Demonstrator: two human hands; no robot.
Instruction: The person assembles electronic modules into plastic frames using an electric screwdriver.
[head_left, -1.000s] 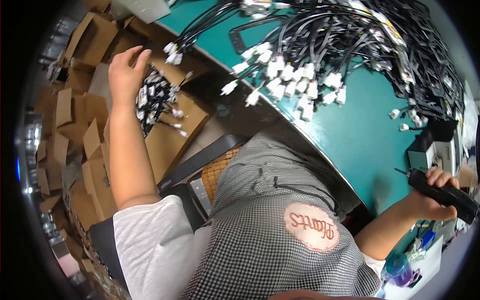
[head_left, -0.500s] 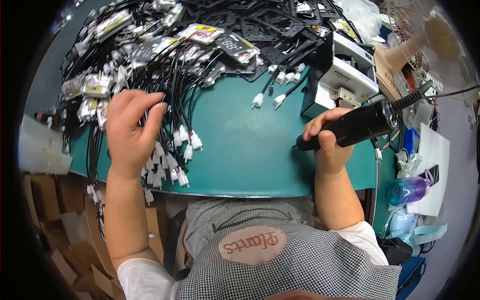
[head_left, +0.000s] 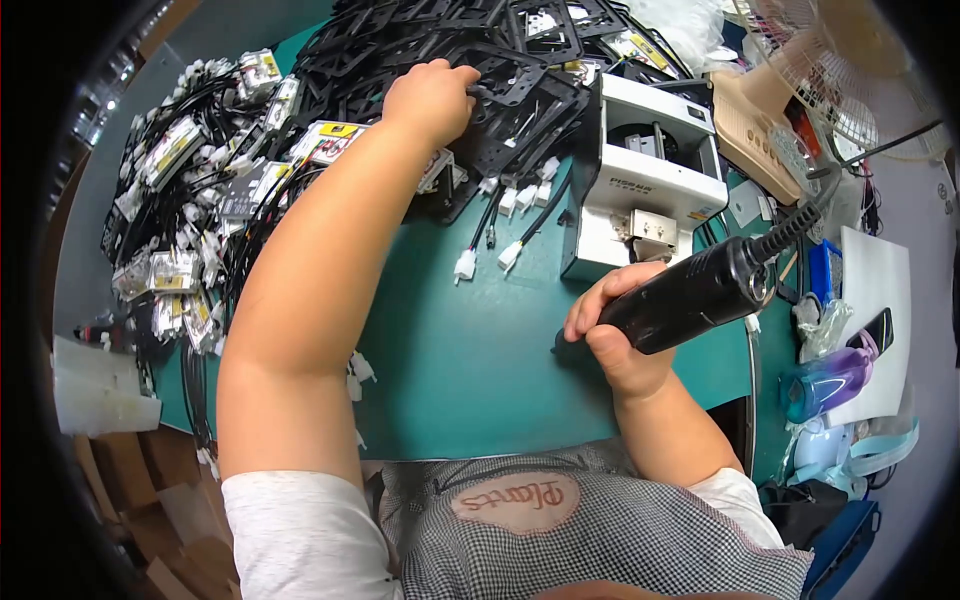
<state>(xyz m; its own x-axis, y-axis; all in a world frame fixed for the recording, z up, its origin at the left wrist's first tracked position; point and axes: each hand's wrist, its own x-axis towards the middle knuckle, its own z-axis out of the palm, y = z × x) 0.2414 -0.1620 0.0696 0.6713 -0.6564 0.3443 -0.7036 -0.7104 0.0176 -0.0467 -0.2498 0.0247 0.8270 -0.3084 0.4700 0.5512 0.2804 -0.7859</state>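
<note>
My right hand (head_left: pixel 625 325) is wrapped round a black electric screwdriver (head_left: pixel 690 295), held aslant over the table with its tip low to the left and its cord leading off to the upper right. At the far side, my left hand (head_left: pixel 430 102) is over a heap of thin black plastic frames (head_left: pixel 520 85). Its fingers are bent with a gap between finger and thumb, and nothing plainly sits in them. Below that forearm lie small circuit modules (head_left: pixel 172 148) with black wires and white plugs (head_left: pixel 465 264), part of them hidden by the arm.
A white and black machine (head_left: pixel 650 165) stands right of centre on the green table (head_left: pixel 480 380). Further right are a fan (head_left: pixel 840 70), a wooden block (head_left: pixel 750 130), a purple-blue bottle (head_left: pixel 825 385) and a phone (head_left: pixel 878 330). Cardboard boxes (head_left: pixel 120 490) stand at lower left.
My left hand has moved from the wired modules, far and to the right, onto the black frames. My right hand keeps the screwdriver, now slightly lower and further left in the picture. The view has shifted.
</note>
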